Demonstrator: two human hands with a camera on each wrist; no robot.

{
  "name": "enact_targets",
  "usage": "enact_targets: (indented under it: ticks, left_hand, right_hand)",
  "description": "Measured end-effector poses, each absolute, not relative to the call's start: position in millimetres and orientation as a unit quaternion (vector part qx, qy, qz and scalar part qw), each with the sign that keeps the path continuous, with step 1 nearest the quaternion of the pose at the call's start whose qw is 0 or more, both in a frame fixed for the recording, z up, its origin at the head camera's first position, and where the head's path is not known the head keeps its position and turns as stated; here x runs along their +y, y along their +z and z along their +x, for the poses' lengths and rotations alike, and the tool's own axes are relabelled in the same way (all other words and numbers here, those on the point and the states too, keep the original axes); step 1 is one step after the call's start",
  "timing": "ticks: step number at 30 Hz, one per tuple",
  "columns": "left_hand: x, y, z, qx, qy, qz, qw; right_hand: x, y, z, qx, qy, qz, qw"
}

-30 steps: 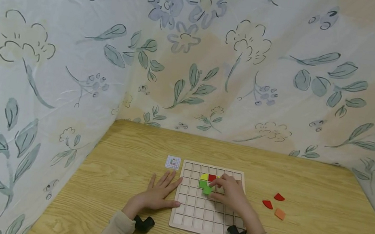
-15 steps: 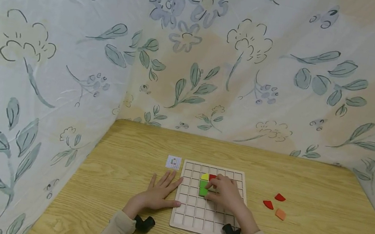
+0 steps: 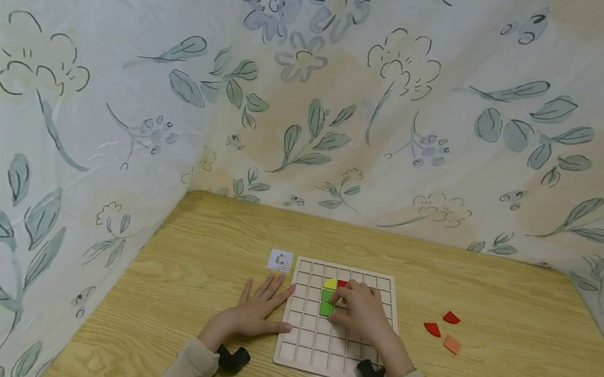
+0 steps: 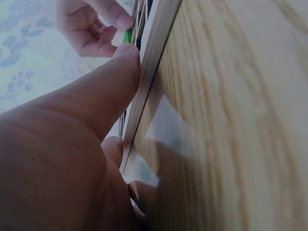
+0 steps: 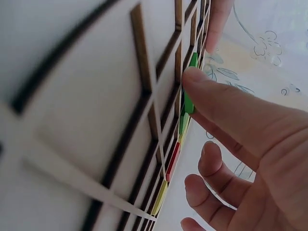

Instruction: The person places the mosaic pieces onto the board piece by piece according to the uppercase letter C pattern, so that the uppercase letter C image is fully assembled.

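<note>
The right hand [image 3: 368, 314] pinches the lower green tile [image 3: 326, 309], toward ten o'clock from the centre of the board [image 3: 306, 339], the left hand [image 3: 255, 315] lies splayed at its nine-o'clock edge, and a misaligned release could leave the tile tilted.

Pale-wood grid bd [image 3: 307, 340]; toward its 11 o'clock, 2 grn sq tiles [image 3: 326, 310], yel quarter-round [image 3: 331, 284], red tile [image 3: 342, 284]. Off its 3 o'clock: 2 red wedges [image 3: 451, 318], orange sq tile [image 3: 452, 345]. Card [image 3: 280, 260] at 10 o'clock wht, gridded. Table [image 3: 214, 221] yel-brn, grained. Floral cloth [image 3: 262, 142] wht/peach w/ grey-grn leaf print.
</note>
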State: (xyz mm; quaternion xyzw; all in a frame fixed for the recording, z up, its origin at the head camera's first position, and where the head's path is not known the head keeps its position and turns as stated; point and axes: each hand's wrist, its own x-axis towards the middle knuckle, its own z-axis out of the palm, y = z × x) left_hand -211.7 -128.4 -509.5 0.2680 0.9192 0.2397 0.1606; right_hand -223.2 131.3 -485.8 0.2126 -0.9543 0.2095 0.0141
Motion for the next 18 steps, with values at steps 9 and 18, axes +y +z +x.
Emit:
enact_targets:
  ticks: [9,18]
  left_hand:
    - [-128.4,-507.3,-212.7,0.919,0.241,0.267,0.163]
    - [-129.4,-506.4,-213.0,0.917,0.244,0.267,0.169]
  right_hand:
    - [134.9,-486.3,-225.5,-0.955,0.208,0.211,0.01]
    - [139.1,-485.7,-225.7,-0.953,0.209,0.219,0.002]
